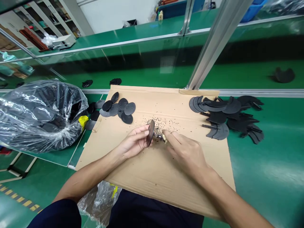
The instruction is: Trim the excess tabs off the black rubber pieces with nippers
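My left hand point(134, 142) pinches a dark oval plastic piece point(150, 133), held on edge above the cardboard sheet point(156, 167). My right hand point(186, 152) is closed around a small metal tool point(159, 137) whose tip touches the piece's edge. Tiny black shavings point(166, 123) are scattered on the cardboard just beyond both hands.
Several oval pieces point(118, 109) lie at the cardboard's far left. A heap of larger black parts with stems point(225, 115) sits at the far right. A clear bag of black parts point(40, 114) rests on the left. A slanted metal post point(213, 44) rises behind the cardboard.
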A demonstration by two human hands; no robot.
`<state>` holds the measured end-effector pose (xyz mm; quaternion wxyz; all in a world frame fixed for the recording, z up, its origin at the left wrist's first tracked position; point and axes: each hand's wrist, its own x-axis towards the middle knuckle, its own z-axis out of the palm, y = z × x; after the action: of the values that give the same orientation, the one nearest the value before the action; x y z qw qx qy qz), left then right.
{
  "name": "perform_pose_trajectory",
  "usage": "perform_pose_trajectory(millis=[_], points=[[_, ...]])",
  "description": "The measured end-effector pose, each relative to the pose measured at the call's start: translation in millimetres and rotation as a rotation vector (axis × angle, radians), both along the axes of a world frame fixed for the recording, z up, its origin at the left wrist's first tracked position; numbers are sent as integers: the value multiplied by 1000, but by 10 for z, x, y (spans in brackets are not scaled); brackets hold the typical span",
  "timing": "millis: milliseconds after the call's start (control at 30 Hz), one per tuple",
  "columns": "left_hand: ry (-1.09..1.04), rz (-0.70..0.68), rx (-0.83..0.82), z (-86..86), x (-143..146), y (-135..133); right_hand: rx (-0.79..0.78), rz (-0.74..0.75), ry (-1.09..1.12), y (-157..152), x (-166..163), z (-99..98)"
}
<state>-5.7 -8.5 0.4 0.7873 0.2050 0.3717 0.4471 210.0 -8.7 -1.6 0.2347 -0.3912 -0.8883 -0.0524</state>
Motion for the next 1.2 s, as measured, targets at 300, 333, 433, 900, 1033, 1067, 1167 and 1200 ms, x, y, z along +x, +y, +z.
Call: perform_pose_trajectory(millis=[300, 333, 433, 900, 1033, 1067, 1167, 1200], points=[[134, 43, 121, 8, -89, 39, -111, -118, -70, 27, 6, -5], [156, -12, 159, 26, -101, 35, -111, -135, -72, 29, 5, -8], [235, -140, 266, 60, -91, 11, -111, -150, -68, 32, -2, -17], [624, 336, 525, 1, -206, 259, -40, -145, -62, 87, 57, -46], [916, 401, 692, 106, -385, 937, -56, -108, -49, 93, 59, -61], [1013, 378, 721, 133, -399, 1157, -71, -102, -58, 86, 55, -55], [1148, 319, 785, 190, -300, 1807, -139, -103, -89, 59, 49, -19], [1158, 305, 799, 199, -230, 1990, -168, -108, -98, 53, 51, -6]])
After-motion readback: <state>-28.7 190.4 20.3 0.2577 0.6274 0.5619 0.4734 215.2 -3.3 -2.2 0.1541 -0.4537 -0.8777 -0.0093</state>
